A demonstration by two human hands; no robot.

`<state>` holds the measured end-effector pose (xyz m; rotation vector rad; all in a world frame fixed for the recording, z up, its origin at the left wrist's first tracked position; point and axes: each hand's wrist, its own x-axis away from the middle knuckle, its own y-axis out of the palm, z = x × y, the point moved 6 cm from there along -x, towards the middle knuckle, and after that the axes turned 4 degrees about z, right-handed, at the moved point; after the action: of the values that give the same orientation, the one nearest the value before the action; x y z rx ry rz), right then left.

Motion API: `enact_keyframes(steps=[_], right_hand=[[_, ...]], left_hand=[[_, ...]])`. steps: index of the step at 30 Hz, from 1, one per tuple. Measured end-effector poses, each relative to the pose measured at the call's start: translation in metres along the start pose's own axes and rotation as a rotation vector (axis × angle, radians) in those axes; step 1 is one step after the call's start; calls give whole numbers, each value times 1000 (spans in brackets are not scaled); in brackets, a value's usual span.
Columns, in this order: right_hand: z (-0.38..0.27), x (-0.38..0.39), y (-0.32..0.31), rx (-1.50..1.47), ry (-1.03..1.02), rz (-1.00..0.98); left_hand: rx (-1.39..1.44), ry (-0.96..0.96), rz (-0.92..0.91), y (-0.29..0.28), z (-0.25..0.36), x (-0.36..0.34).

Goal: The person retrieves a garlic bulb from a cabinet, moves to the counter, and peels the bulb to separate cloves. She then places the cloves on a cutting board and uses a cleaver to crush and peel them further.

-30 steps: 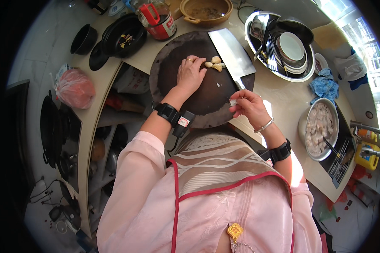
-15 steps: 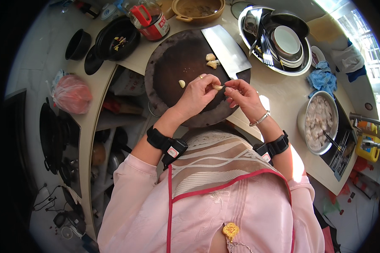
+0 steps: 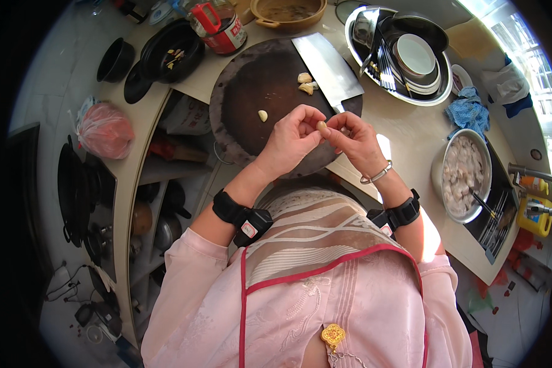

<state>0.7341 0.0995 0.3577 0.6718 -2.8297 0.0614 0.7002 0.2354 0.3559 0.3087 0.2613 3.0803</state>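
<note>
Over the near edge of a round dark chopping board, both hands meet at a garlic clove. My left hand pinches it from one side. The fingertips of my right hand close on it from the other, with thumb and forefinger partly covering it. One pale clove lies alone on the board, left of my hands. Farther back, several unpeeled cloves sit beside a broad cleaver. The cleaver's handle points toward me and is mostly hidden behind my right hand.
A steel basin of dishes stands back right, near a blue cloth. On the right, a metal bowl holds pale meat pieces. Back left are a black pan, a red-handled jar and a clay pot.
My right fingertips have moved in against the clove, which they were slightly apart from before. The clove has turned and shifted a little to the right between my hands.
</note>
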Motion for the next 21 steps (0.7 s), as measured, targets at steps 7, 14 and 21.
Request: enact_keyframes(steps=[7,14,21], right_hand=[[0,8,-6,-20,8,2],[-1,13,-5,7,-22,15],[-3,12,-5,66,-13,-1]], left_hand=[[68,-45,-50,7,3,4],[43,-72,10,6,3,12],[-432,191,159,10,13,17]])
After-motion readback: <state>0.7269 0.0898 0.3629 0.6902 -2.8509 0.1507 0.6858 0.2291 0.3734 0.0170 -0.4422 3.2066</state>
